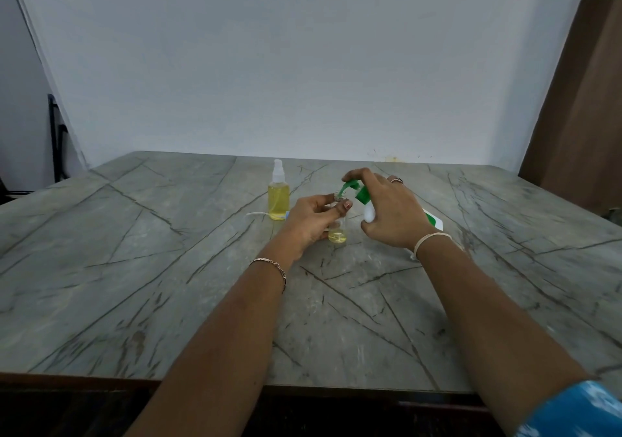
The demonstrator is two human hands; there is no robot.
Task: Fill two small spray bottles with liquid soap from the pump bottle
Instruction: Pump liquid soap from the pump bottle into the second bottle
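A small clear spray bottle [337, 234] stands uncapped on the table with a little yellow soap at its bottom. My left hand [311, 219] grips it around the upper part. My right hand [390, 211] holds the white pump bottle [369, 213], tilted to the left, with a finger on its green pump head [350, 189]. The green spout sits right over the small bottle's mouth. A second spray bottle [278, 194], full of yellow soap and capped with a white sprayer, stands upright to the left.
A white sprayer tube [257, 214] lies on the grey marble table [168, 268] beside the full bottle. The white wall runs along the table's far edge. A brown wooden panel [585, 99] stands at the right.
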